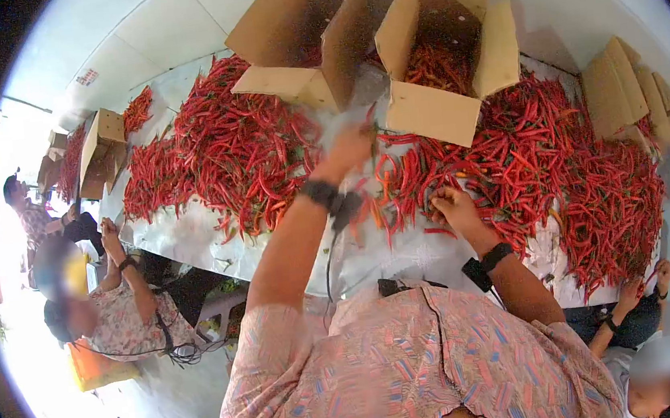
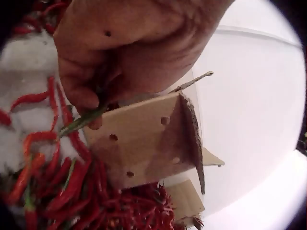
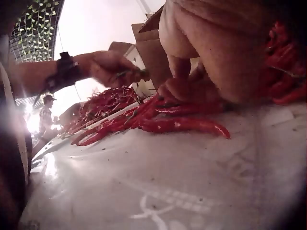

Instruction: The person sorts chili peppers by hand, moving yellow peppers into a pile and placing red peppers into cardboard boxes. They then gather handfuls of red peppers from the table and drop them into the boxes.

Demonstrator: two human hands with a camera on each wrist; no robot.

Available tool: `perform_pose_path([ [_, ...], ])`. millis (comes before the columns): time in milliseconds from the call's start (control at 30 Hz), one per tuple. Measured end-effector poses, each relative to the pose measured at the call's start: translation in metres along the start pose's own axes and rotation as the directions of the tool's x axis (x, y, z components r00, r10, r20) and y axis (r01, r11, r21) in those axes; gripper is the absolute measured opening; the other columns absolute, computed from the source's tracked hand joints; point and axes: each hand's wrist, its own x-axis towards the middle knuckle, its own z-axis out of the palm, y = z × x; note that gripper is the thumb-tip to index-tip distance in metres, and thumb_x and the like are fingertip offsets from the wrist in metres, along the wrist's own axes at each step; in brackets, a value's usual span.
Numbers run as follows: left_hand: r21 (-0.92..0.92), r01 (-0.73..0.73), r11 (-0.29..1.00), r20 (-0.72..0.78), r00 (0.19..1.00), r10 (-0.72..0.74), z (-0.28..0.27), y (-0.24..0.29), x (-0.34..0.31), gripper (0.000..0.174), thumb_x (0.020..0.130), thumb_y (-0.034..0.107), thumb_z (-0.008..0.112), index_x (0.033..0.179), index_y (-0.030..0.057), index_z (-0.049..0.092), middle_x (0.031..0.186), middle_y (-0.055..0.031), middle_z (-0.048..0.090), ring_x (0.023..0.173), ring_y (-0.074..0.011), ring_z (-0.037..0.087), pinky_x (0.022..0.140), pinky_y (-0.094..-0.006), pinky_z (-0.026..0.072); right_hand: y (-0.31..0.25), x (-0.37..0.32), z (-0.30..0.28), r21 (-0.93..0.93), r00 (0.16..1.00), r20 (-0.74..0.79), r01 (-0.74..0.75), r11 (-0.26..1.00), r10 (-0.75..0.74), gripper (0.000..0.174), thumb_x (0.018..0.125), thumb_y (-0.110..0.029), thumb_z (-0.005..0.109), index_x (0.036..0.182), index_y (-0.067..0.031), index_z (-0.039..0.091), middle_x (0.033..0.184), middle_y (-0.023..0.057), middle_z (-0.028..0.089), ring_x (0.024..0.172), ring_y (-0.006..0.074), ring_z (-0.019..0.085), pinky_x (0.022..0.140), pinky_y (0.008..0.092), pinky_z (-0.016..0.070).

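Observation:
My left hand (image 1: 355, 146) is raised between the left heap and the open boxes. The left wrist view shows that hand (image 2: 129, 48) with curled fingers pinching a green stem or chili (image 2: 79, 122); whether red flesh is attached cannot be told. Lower on the table, my right hand (image 1: 456, 209) is at the near edge of the red chilies (image 1: 408, 176). From the right wrist, its hand (image 3: 216, 52) has bent fingertips down among red chilies (image 3: 184, 125), pinching at one; the tips are partly hidden. Across from it the left hand (image 3: 110, 67) shows too.
Heaps of red chilies lie left (image 1: 240, 149) and right (image 1: 540, 157). Open cardboard boxes stand behind, one (image 1: 432, 111) holding orange-red chilies. More boxes (image 1: 614, 93) stand at far right. One person (image 1: 131, 309) is at the left; another person's hands (image 1: 629, 293) are at the right.

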Motion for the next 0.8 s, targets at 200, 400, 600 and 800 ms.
perform_pose_path([
  [200,0.413,-0.368,0.833,-0.403,0.747,0.529,-0.036,0.007,0.092,0.024,0.076,0.014,0.049,0.093,0.0027,0.062,0.077,-0.0191,0.063,0.075,-0.0322,0.061,0.066,-0.0424,0.0483,-0.019,-0.006,-0.003,0.153,0.979,0.075,-0.197,0.968,0.188,0.020,0.084,-0.019,0.057,0.095,-0.0020,0.058,0.077,0.0054,0.060,0.065,0.0137,0.058,0.053,0.0263,0.0481],
  [400,-0.011,-0.046,0.999,-0.079,0.996,0.045,-0.022,0.012,0.010,0.026,0.076,0.015,0.051,0.098,0.0058,0.062,0.086,-0.0174,0.063,0.075,-0.0329,0.061,0.068,-0.0433,0.0478,0.031,0.013,-0.006,-0.205,0.998,-0.041,0.034,0.978,-0.044,0.013,0.086,-0.011,0.049,0.093,-0.0008,0.054,0.074,0.0057,0.059,0.055,0.0110,0.056,0.046,0.0225,0.0419],
  [600,0.013,-0.268,0.963,0.133,0.955,0.264,0.028,0.033,-0.073,0.022,0.070,0.013,0.055,0.089,0.0095,0.064,0.089,-0.0118,0.060,0.087,-0.0300,0.057,0.073,-0.0413,0.0469,-0.005,0.010,-0.005,-0.076,0.997,0.020,-0.078,0.994,0.079,0.014,0.084,-0.013,0.053,0.092,-0.0016,0.056,0.074,0.0056,0.060,0.057,0.0131,0.056,0.048,0.0251,0.0436],
  [800,0.233,-0.258,0.938,0.163,0.961,0.224,0.020,0.056,-0.116,0.023,0.068,0.016,0.058,0.088,0.0077,0.063,0.095,-0.0068,0.058,0.097,-0.0255,0.052,0.080,-0.0395,0.0458,-0.018,-0.003,0.003,-0.014,0.999,0.005,-0.054,0.998,0.054,0.013,0.085,-0.013,0.054,0.090,-0.0015,0.057,0.076,0.0044,0.058,0.059,0.0125,0.055,0.048,0.0260,0.0467],
])
